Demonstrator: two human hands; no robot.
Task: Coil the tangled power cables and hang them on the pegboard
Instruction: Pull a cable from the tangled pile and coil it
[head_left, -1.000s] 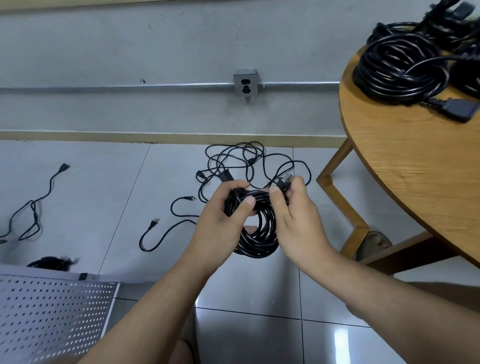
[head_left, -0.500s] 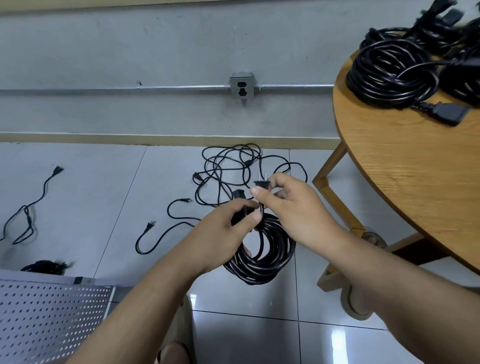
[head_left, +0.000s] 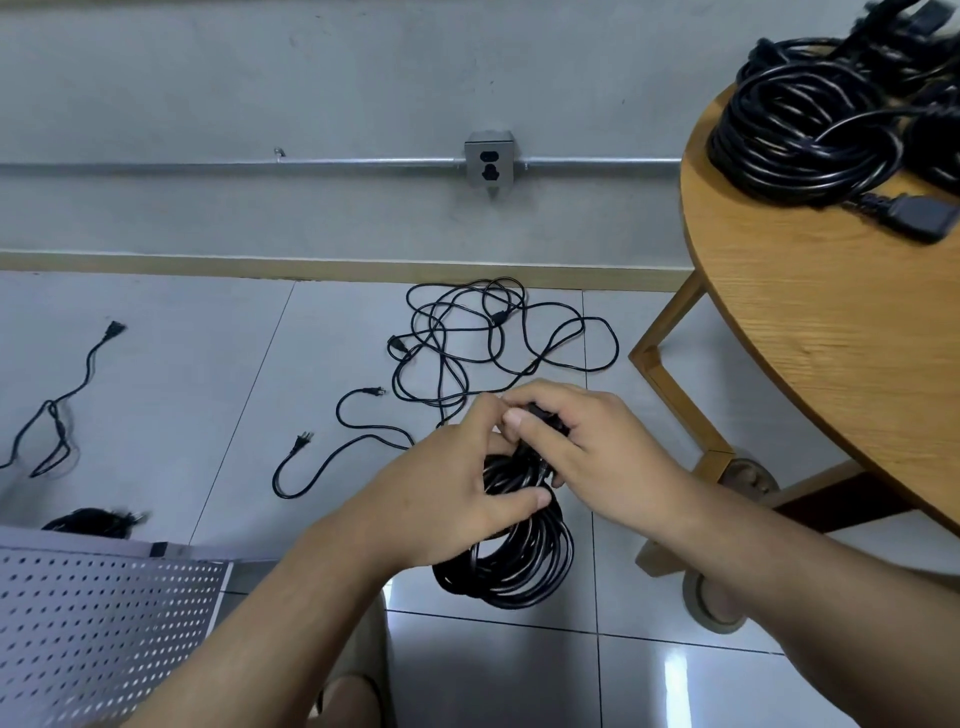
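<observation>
A black coiled power cable (head_left: 511, 566) hangs in front of me over the floor tiles. My left hand (head_left: 447, 499) grips the top of the coil, thumb across its strands. My right hand (head_left: 582, 447) pinches the cable's black plug end just above the coil, close against my left fingers. A tangled black cable (head_left: 483, 343) lies on the floor beyond my hands. The white pegboard (head_left: 98, 618) shows at the lower left, with nothing hanging on the visible part.
A round wooden table (head_left: 841, 332) at the right carries several coiled black cables (head_left: 800, 124). Loose cables lie on the floor at the left (head_left: 57, 415) and centre (head_left: 332, 452). A small dark bundle (head_left: 93, 519) sits behind the pegboard. A wall socket (head_left: 489, 165) is ahead.
My right hand has brought the plug end down against the top of the coil beside my left hand. The coil hangs slightly lower in view.
</observation>
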